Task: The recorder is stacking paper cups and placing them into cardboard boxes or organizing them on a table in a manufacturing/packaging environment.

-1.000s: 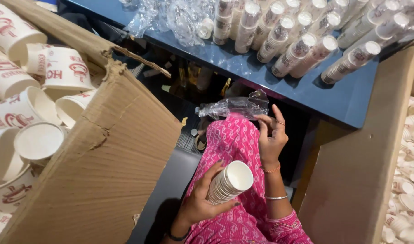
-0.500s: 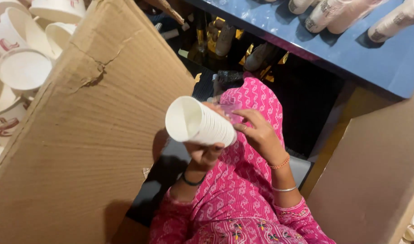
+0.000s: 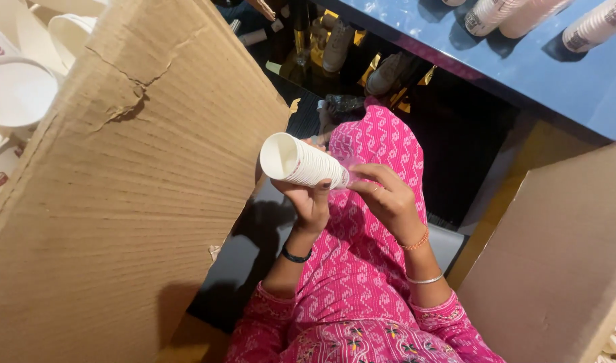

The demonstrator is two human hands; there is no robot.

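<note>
My left hand (image 3: 311, 205) grips a stack of white paper cups (image 3: 302, 163) from below, fingers clenched around it, mouth pointing to 10 o'clock. My right hand (image 3: 387, 199) pinches its narrow end at 3 o'clock. A cardboard box (image 3: 120, 202) stands at 9 o'clock, the blue worktop (image 3: 557, 74) at 1 o'clock.

— What am I seeing on my feed, lower centre?

— Bright pink sleeves (image 3: 449, 323) with white print. Black band (image 3: 296, 255) on my left wrist; orange thread (image 3: 415, 242) and silver bangle (image 3: 426, 278) on my right.
</note>
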